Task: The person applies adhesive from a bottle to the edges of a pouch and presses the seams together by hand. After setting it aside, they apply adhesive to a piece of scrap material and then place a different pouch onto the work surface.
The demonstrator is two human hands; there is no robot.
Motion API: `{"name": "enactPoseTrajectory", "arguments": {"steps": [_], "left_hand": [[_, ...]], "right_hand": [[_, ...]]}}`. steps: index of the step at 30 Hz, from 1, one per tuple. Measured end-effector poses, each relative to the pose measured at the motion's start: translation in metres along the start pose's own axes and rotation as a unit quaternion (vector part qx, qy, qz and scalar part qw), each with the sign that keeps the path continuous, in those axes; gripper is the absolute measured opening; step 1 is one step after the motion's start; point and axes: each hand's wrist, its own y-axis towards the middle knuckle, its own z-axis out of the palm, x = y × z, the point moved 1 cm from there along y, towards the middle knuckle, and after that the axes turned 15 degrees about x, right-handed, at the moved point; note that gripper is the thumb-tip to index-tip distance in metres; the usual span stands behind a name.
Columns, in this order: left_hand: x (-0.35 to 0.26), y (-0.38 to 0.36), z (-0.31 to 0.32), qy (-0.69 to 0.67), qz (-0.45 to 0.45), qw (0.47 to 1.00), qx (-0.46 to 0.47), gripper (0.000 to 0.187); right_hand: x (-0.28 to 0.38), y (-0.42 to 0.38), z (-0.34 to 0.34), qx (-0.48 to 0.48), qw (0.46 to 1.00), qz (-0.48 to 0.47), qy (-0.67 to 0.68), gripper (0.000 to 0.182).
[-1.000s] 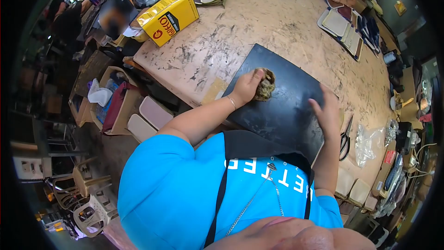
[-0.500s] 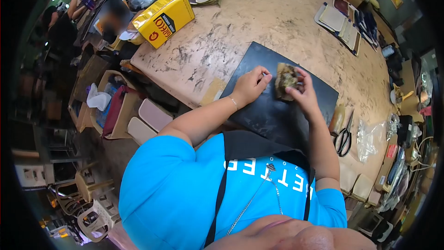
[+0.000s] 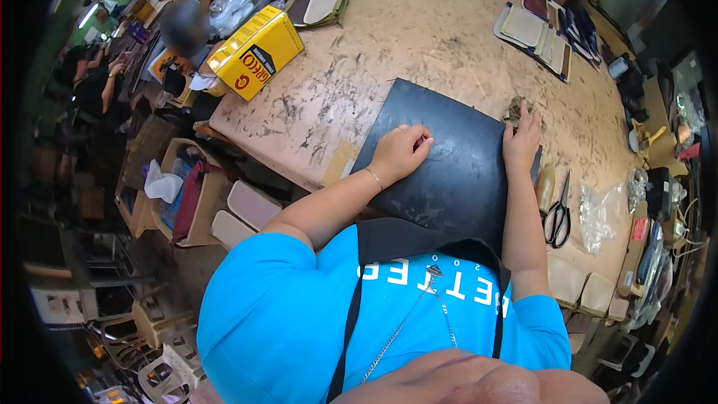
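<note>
Left hand (image 3: 400,151): lies on the black mat (image 3: 441,172), fingers curled loosely under, the grip closed on nothing.
Right hand (image 3: 521,142): stretched to the mat's far right edge, fingers laid out flat, fingertips on a brownish wad (image 3: 516,111); this grip is apart, pressing and not clutching.
Wad: sits on the worktop (image 3: 419,37) just off the mat's far corner, partly hidden by the fingers (what it is made of cannot be told).
Mat: lies flat near the worktop's near edge, its surface bare apart from the two hands.
Beside the right arm: scissors (image 3: 557,217) and a small brown bottle (image 3: 545,179), untouched, with a clear plastic bag (image 3: 598,221) further right.
Far side: a yellow box (image 3: 256,52) at the left, stacks of flat padded pieces (image 3: 535,30) at the right.
Progress: judging by the bare mat and the wad set at its edge, work on the mat looks finished or paused; nothing has been laid on it yet, and the scissors are idle.
</note>
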Motion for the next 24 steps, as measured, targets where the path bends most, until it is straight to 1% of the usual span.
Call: {"name": "enactPoseTrajectory", "arguments": {"steps": [1, 4, 7, 10, 13, 15, 16, 18, 20, 21, 22, 23, 24], "left_hand": [[0.0, 0.0, 0.0, 0.0, 0.0, 1.0, 0.0, 0.014], [-0.002, 0.001, 0.0, -0.001, 0.002, 1.0, -0.004, 0.014], [-0.004, -0.001, -0.001, -0.003, 0.003, 1.0, -0.003, 0.015], [-0.004, -0.001, -0.001, 0.0, 0.002, 1.0, 0.001, 0.014], [-0.002, 0.001, 0.0, 0.002, 0.003, 1.0, -0.002, 0.014], [-0.001, 0.0, -0.001, 0.003, 0.0, 1.0, 0.003, 0.016], [0.001, 0.0, -0.001, -0.062, -0.022, 0.998, 0.023, 0.02], [0.007, 0.003, -0.005, -0.191, -0.061, 0.978, 0.06, 0.035], [0.013, 0.016, -0.023, -0.362, -0.033, 0.931, 0.028, 0.05], [0.012, 0.023, -0.04, -0.444, -0.019, 0.896, 0.012, 0.058], [0.013, 0.028, -0.066, -0.428, 0.052, 0.902, -0.029, 0.066], [0.003, 0.03, -0.106, -0.409, 0.121, 0.902, -0.07, 0.074], [-0.004, 0.031, -0.146, -0.397, 0.127, 0.897, -0.149, 0.074]], "right_hand": [[0.003, -0.002, -0.004, -0.002, 1.0, -0.001, 0.005, 0.057], [0.001, -0.005, 0.001, 0.028, 0.992, -0.056, -0.106, 0.043], [0.01, -0.003, -0.004, 0.128, 0.983, -0.004, -0.13, 0.043], [0.019, -0.004, -0.008, 0.132, 0.975, 0.102, -0.147, 0.052], [0.011, -0.003, 0.001, 0.12, 0.979, 0.106, -0.127, 0.057], [0.007, -0.002, 0.004, 0.11, 0.983, 0.092, -0.116, 0.055], [0.006, -0.003, 0.005, 0.105, 0.985, 0.086, -0.11, 0.054], [0.008, -0.003, 0.0, 0.135, 0.982, 0.088, -0.097, 0.051], [0.012, -0.001, -0.005, 0.15, 0.981, 0.089, -0.09, 0.049], [0.012, -0.001, -0.006, 0.152, 0.98, 0.09, -0.09, 0.047], [0.012, -0.002, -0.006, 0.158, 0.979, 0.09, -0.092, 0.046], [0.013, -0.002, -0.006, 0.157, 0.98, 0.088, -0.088, 0.045], [0.013, -0.001, -0.006, 0.156, 0.98, 0.086, -0.084, 0.044]]}}
